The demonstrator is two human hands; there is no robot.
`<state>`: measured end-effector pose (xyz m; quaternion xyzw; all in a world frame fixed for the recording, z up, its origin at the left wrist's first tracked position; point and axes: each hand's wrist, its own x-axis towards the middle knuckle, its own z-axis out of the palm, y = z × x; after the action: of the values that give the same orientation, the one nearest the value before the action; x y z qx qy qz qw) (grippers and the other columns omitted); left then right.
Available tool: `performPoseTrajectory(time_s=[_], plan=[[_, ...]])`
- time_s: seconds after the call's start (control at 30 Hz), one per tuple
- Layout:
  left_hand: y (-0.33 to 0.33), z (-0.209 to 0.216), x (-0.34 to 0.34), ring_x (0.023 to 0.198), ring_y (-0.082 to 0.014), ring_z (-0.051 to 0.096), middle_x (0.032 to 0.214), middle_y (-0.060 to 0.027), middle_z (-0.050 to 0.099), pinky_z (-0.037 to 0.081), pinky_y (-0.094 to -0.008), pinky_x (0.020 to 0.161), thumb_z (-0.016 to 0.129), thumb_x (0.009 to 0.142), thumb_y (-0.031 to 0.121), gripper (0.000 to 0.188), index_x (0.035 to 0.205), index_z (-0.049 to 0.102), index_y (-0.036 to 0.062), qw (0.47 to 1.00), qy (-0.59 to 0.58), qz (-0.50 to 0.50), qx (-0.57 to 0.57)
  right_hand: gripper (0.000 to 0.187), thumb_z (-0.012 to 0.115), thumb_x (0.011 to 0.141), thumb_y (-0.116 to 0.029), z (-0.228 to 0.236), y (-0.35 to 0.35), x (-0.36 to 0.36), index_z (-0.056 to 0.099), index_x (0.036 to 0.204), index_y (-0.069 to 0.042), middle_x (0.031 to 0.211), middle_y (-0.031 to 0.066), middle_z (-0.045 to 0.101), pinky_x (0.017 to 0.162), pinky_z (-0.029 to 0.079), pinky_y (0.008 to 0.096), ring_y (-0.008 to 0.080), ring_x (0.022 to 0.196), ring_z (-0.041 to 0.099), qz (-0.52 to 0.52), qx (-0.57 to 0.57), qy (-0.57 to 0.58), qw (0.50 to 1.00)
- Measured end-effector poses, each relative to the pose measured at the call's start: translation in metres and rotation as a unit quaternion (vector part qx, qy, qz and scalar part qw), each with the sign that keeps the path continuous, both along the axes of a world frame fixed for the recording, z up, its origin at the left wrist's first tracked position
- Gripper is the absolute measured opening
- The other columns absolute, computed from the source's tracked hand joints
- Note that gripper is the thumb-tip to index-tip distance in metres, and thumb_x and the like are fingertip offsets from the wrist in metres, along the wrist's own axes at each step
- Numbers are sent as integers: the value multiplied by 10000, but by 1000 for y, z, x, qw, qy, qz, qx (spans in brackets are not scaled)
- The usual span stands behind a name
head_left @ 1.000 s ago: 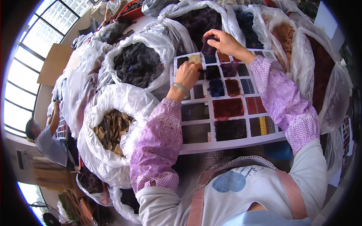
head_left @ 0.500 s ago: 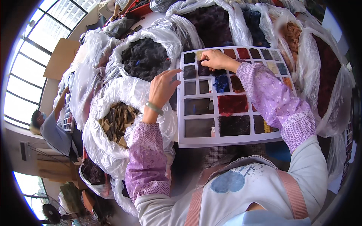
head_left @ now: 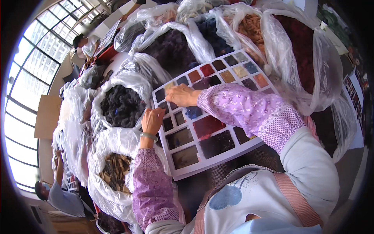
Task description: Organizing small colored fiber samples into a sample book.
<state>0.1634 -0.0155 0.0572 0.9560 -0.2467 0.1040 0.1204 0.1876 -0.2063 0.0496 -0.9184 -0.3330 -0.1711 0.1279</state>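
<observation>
A white grid board (head_left: 171, 152) lies tilted in front of me, its square and oblong openings showing fuzzy patches in black, red, blue, brown, orange and cream. My right hand (head_left: 182, 96) reaches across it to the upper left openings. Its fingers are bent together and point down, and whatever they pinch is hidden. At the board's left edge my left hand (head_left: 152, 120) is closed, fingertips drawn together beside a dark opening; I cannot make out anything in them. A red patch (head_left: 208, 126) and a blue patch (head_left: 193, 112) show below my right hand.
Plastic-lined bags surround the board: one with black fibre (head_left: 122, 107), one with brown scraps (head_left: 115, 169), others with dark purple fibre (head_left: 171, 48), orange fibre (head_left: 251, 29) and dark red fibre (head_left: 294, 50). Co-workers (head_left: 64, 197) sit at the left and far left.
My left hand has gone from raised with fingers apart to closed at the board's edge. My right hand stays over the upper left openings. The view has turned, so the board appears more tilted.
</observation>
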Motion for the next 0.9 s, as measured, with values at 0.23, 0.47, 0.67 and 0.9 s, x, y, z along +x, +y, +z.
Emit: performPoseTrajectory(time_s=[0.23, 0.47, 0.67, 0.9], plan=[[-39, 43, 29, 668, -285, 619, 727, -136, 632, 488, -354, 623, 596, 734, 145, 166, 883, 671, 145, 995, 34, -85, -27, 187, 535, 750, -213, 34, -209, 6, 651, 825, -88, 826, 95, 626, 699, 468, 347, 250, 783, 603, -130, 171, 14, 976], [-204, 55, 94, 718, -318, 608, 753, -156, 625, 493, -391, 658, 521, 773, 163, 168, 861, 665, 158, 987, -25, -155, -45, 210, 562, 747, -165, -27, -402, 38, 631, 938, -112, 819, 95, 643, 686, 469, 350, 258, 766, 610, -443, 251, 22, 860], [-338, 13, 181, 807, -366, 588, 869, -178, 615, 473, -449, 700, 485, 781, 135, 268, 1030, 579, 166, 991, -69, -110, 21, 369, 580, 748, -418, -55, -398, 82, 576, 1052, -210, 963, 152, 559, 805, 433, 408, 323, 949, 541, -307, 258, 52, 915], [-393, -7, 270, 954, -406, 540, 1027, -234, 569, 426, -472, 817, 532, 781, 308, 485, 1229, 427, 154, 995, -18, 102, -15, 266, 621, 719, -260, -25, -405, 69, 575, 932, -108, 860, 143, 567, 742, 434, 376, 305, 829, 556, -286, 293, 1, 912]])
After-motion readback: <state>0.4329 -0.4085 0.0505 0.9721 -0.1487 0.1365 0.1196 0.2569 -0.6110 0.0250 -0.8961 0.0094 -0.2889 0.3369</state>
